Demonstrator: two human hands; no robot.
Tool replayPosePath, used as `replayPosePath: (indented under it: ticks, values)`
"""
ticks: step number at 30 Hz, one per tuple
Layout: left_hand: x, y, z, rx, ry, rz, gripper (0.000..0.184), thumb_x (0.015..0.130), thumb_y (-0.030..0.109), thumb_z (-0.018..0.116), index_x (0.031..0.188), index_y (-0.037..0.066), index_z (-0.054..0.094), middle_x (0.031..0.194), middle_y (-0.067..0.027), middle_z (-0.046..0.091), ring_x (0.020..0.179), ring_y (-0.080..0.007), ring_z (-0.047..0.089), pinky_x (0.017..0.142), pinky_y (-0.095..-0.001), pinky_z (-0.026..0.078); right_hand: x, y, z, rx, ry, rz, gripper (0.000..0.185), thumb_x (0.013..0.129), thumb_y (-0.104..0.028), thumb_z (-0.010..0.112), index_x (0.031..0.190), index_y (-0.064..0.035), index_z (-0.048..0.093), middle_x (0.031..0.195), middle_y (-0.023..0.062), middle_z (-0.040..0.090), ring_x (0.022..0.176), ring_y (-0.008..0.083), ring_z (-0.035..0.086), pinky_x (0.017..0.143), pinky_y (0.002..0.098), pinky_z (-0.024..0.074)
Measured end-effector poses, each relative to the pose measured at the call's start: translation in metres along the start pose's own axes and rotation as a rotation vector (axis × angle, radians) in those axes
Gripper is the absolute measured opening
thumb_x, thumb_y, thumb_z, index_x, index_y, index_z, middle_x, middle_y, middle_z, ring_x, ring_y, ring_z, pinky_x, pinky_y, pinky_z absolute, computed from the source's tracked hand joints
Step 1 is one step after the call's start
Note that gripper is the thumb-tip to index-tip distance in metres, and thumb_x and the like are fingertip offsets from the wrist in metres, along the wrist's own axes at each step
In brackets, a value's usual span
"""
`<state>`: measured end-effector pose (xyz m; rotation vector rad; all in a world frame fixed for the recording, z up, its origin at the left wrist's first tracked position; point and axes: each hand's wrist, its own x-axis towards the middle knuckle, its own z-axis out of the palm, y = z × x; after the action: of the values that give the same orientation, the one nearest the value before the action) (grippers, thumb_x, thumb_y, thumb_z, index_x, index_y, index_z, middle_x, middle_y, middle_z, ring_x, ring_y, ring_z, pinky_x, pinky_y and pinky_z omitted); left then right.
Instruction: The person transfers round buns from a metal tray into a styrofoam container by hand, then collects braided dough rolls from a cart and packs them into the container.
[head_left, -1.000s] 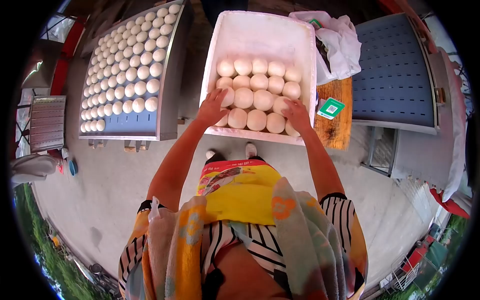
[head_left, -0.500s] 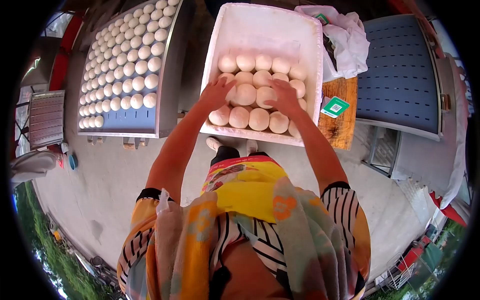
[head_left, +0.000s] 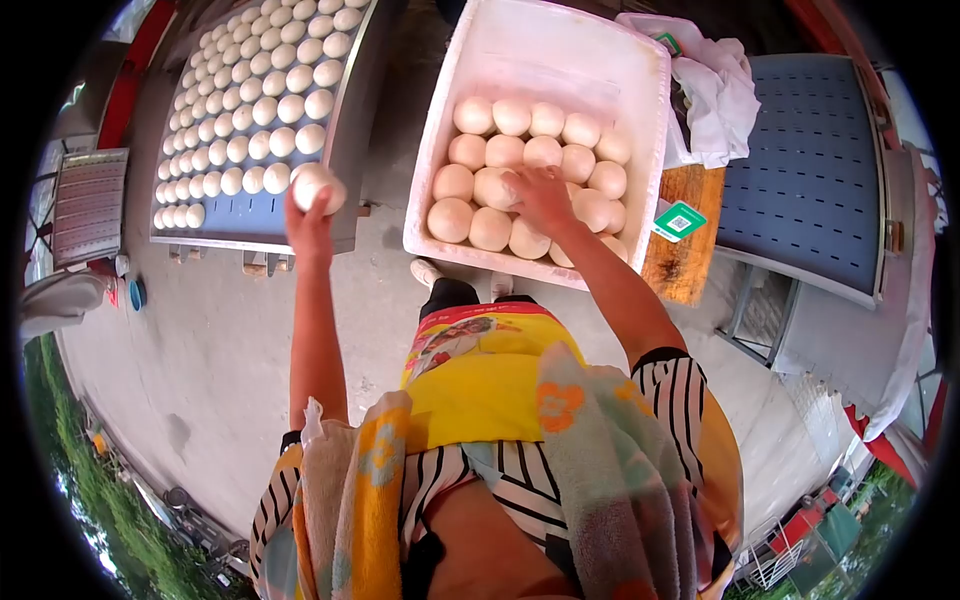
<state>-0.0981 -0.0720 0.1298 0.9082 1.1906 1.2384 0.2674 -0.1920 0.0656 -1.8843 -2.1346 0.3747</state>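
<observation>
My left hand (head_left: 307,222) holds a round white bun (head_left: 320,187) up at the near right corner of the slotted tray (head_left: 240,205). Rows of similar buns (head_left: 232,180) cover most of that tray. A white foam box (head_left: 540,55) stands in front of me with several rows of larger-looking buns (head_left: 448,220) in its near half. Inside it, my right hand (head_left: 545,203) curls its fingers against the right side of another bun (head_left: 494,187), which still sits among the others. Part of the buns under my right wrist is hidden.
Right of the box, a wooden board (head_left: 690,265) carries a green code card (head_left: 680,222), with a white plastic bag (head_left: 715,95) behind it. A second slotted tray (head_left: 805,170) stands at far right. My shoes (head_left: 425,271) are just below the box.
My left hand has left the box and moved left to the tray's corner with a bun. My right hand has shifted left onto another bun. The view has turned slightly.
</observation>
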Motion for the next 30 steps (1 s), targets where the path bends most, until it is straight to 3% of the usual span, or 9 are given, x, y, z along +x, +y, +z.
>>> replayPosePath:
  ticks: [6,11,14,16,18,23,26,27,30]
  values:
    - [-0.041,0.015,-0.101,-0.166,0.167,-0.062,0.051,0.094,0.018,0.067,0.139,0.006,0.045,0.129,-0.0129,0.056,0.12,-0.0318,0.056,0.101,-0.0477,0.05,-0.009,-0.001,0.015,-0.013,-0.038,0.073,0.069,0.076,-0.027,0.079,0.138,-0.0208,0.049,0.137,0.0091,0.051,0.128,0.0268,0.049,0.108,0.0582,0.028]
    - [-0.066,-0.037,-0.17,-0.352,0.285,-0.358,0.049,0.093,0.019,0.068,0.134,0.004,0.048,0.125,-0.0142,0.059,0.117,-0.0301,0.058,0.099,-0.0467,0.052,-0.012,-0.048,-0.04,0.063,0.064,0.05,0.084,0.078,-0.033,0.077,0.151,-0.0232,0.036,0.153,0.0113,0.038,0.14,0.0323,0.036,0.108,0.0667,0.024]
    - [-0.053,-0.021,-0.158,0.242,0.357,-0.292,0.065,0.079,0.024,0.081,0.131,0.001,0.05,0.121,-0.0138,0.061,0.108,-0.0303,0.062,0.093,-0.0423,0.052,-0.024,-0.098,-0.061,0.409,-0.028,-0.085,0.077,0.079,-0.024,0.077,0.145,-0.0112,0.041,0.144,0.0144,0.049,0.134,0.0347,0.043,0.108,0.0587,0.0305]
    - [-0.011,-0.027,-0.169,0.754,0.284,-0.086,0.077,0.07,0.024,0.086,0.132,-0.001,0.046,0.121,-0.0182,0.06,0.108,-0.0345,0.061,0.09,-0.043,0.052,-0.032,-0.138,-0.063,0.734,-0.139,-0.14,0.06,0.074,-0.013,0.079,0.129,-0.0022,0.057,0.125,0.0198,0.062,0.117,0.037,0.058,0.1,0.0422,0.0453]
    - [0.029,-0.031,-0.173,1.119,0.206,0.051,0.084,0.066,0.023,0.088,0.132,-0.001,0.043,0.122,-0.0219,0.058,0.108,-0.0392,0.06,0.09,-0.0464,0.05,-0.041,-0.163,-0.055,0.724,-0.235,-0.304,0.056,0.075,-0.016,0.078,0.125,-0.0008,0.059,0.12,0.0202,0.064,0.114,0.037,0.059,0.099,0.0429,0.0465]
    - [0.145,-0.128,-0.235,1.546,0.035,0.213,0.086,0.064,0.027,0.09,0.131,0.001,0.043,0.116,-0.0226,0.056,0.108,-0.0447,0.055,0.093,-0.0526,0.045,-0.047,-0.196,-0.026,0.674,-0.569,-0.13,0.049,0.08,-0.027,0.071,0.123,-0.0056,0.061,0.12,0.0173,0.064,0.11,0.0347,0.06,0.096,0.0441,0.047]
    - [0.192,-0.188,-0.281,1.555,-0.217,0.243,0.109,0.065,0.039,0.089,0.147,-0.001,0.03,0.137,-0.0277,0.047,0.13,-0.046,0.042,0.108,-0.0504,0.037,-0.058,-0.207,0.006,0.55,-0.638,0.053,0.046,0.083,-0.03,0.069,0.121,-0.0063,0.062,0.119,0.0181,0.064,0.11,0.0363,0.059,0.095,0.0447,0.0466]
    - [0.195,-0.171,-0.269,1.613,-0.359,-0.067,0.118,0.066,0.047,0.087,0.151,-0.002,0.021,0.147,-0.0309,0.037,0.139,-0.0455,0.033,0.114,-0.0483,0.032,-0.063,-0.215,0.023,0.517,-0.677,0.084,0.044,0.084,-0.032,0.068,0.12,-0.0064,0.063,0.118,0.0186,0.064,0.11,0.0372,0.058,0.095,0.0448,0.0462]
    - [0.189,-0.143,-0.261,1.558,-0.243,-0.08,0.107,0.073,0.051,0.081,0.156,0.024,0.019,0.161,-0.0216,0.018,0.142,-0.0534,0.024,0.107,-0.0684,0.028,-0.06,-0.25,0.066,0.745,-0.716,0.024,0.042,0.089,-0.032,0.066,0.122,-0.006,0.063,0.119,0.0173,0.064,0.111,0.0328,0.06,0.096,0.0417,0.0465]
